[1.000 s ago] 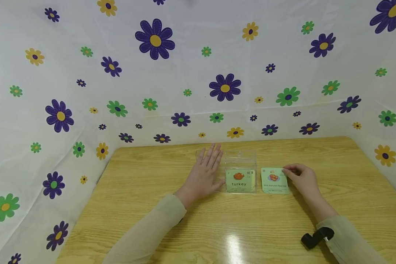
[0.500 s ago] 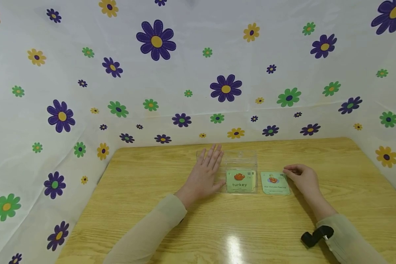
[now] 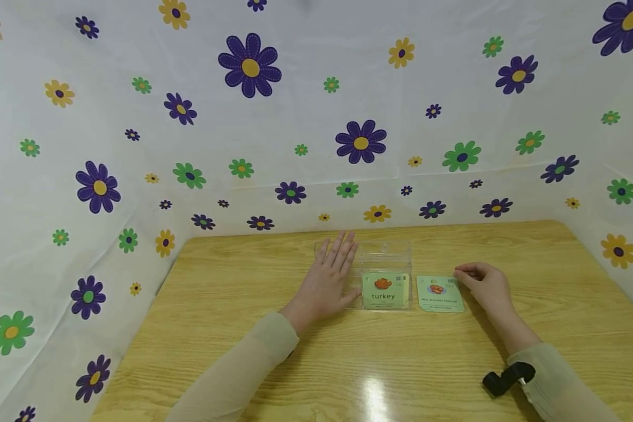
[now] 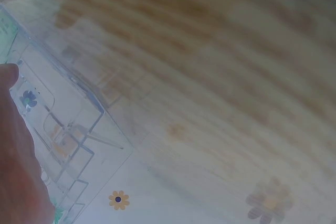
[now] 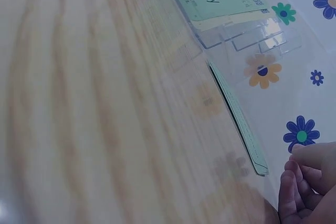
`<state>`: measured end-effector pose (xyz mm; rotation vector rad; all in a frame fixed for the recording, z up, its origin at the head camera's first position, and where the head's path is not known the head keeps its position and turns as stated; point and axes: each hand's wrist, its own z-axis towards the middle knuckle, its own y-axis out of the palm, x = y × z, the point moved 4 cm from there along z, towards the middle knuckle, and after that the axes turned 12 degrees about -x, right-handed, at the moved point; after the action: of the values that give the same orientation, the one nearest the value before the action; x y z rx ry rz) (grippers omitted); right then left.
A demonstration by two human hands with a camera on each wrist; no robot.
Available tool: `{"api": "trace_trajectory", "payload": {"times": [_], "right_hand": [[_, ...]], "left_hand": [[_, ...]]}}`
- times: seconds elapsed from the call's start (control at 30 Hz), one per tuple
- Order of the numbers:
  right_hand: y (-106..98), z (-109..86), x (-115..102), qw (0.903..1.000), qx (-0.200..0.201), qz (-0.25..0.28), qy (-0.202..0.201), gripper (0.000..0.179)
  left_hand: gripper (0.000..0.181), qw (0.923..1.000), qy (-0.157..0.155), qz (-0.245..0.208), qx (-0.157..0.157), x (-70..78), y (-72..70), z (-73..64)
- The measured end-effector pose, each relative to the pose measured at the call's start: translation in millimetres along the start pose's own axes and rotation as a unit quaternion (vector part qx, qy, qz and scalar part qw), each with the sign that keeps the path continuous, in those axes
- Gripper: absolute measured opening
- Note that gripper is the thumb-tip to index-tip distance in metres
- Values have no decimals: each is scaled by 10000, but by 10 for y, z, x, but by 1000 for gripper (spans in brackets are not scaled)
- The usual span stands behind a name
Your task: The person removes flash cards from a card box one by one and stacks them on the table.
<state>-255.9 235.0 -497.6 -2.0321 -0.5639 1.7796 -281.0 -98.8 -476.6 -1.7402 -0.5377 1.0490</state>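
Note:
A clear plastic case (image 3: 385,256) with compartments lies at mid-table, and a green card printed "turkey" (image 3: 385,290) sits in its right compartment. My left hand (image 3: 324,278) rests on the left part of the case, fingers straight and thumb beside the turkey card. To the right of the case, a small stack of green cards lies flat, its top "Mid-Autumn Festival" card (image 3: 440,294) facing up. My right hand (image 3: 485,287) is just off the stack's upper right corner, fingers loosely curled and holding nothing. In the right wrist view, a gap shows between its fingertips and the stack (image 5: 239,119).
The wooden table (image 3: 242,351) meets a white cloth with printed flowers (image 3: 295,117) at the back and sides. A black strap (image 3: 509,378) is on the right sleeve.
The raised Mid-Autumn Festival card has come down flat on its stack, and my right fingertips have let go of its corner. My left hand has stayed on the case.

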Motion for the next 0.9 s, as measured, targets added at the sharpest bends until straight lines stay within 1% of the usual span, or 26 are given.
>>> {"api": "trace_trajectory", "payload": {"times": [0.4, 0.73, 0.9], "right_hand": [[-2, -25, -18, 10000, -80, -17, 7, 33], [-9, -23, -43, 9999, -90, 25, -40, 33], [-7, -24, -55, 9998, -145, 142, -73, 34]], "left_hand": [[101, 9999, -14, 109, -31, 1, 4, 0], [101, 9999, -36, 163, 18, -2, 13, 5], [101, 9999, -16, 129, 61, -2, 17, 6]]}}
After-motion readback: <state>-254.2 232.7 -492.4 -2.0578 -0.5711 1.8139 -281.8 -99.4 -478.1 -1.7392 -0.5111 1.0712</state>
